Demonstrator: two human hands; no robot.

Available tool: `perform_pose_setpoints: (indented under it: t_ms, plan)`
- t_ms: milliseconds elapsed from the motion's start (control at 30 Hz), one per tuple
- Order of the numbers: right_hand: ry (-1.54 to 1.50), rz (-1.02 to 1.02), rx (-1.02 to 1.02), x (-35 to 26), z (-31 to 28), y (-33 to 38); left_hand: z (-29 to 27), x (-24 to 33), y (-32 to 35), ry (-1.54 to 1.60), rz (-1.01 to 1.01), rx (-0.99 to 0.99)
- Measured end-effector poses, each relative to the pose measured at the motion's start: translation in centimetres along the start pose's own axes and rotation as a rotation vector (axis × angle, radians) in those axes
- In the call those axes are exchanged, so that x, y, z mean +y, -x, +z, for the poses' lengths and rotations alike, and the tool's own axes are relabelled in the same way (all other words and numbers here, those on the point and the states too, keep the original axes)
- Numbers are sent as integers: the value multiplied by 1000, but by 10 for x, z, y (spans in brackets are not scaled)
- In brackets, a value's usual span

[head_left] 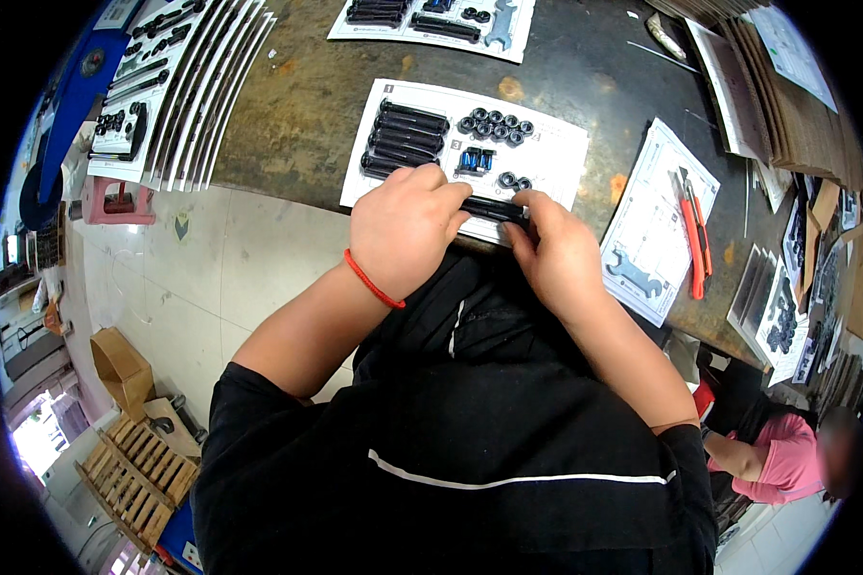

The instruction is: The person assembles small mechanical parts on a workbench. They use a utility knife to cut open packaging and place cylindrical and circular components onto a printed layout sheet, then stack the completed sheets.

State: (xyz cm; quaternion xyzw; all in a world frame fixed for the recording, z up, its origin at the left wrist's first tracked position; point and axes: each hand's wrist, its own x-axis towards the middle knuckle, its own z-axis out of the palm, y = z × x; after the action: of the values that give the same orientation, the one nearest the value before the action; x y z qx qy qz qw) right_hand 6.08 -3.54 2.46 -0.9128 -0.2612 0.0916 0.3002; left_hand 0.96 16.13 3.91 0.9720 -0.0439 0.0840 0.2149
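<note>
Gently keep the black rods (495,210) level and side by side, for I judge that an even pinch at both ends will stop them from rolling; their long axis runs left to right, dipping slightly rightward, over the lower edge of the white card (558,165). Your left hand (403,218) and right hand (553,247) hold opposite ends between thumb and fingers, so I cannot tell which way the heads point.

Forearms (307,326) angled inward, left hand (403,225) palm down, right hand (558,251) just beside it, both curled
</note>
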Motion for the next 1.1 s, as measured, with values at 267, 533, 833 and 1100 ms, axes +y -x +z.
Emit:
perform_pose_setpoints:
  t_ms: [267, 533, 833, 1100]
  plan:
    - [-109, 65, 41, 11, -21, -20, -3, 3, 0, 65, -31, 43]
    - [-188, 99, -60, 20, -23, -32, 1, 8, -15, 233, -14, 73]
    - [-1140, 430, -291, 9, -55, -15, 7, 27, -27, 1247, -363, -163]
    - [-1066, 394, -32, 3, -46, -4, 13, 42, -24, 1619, -586, -148]
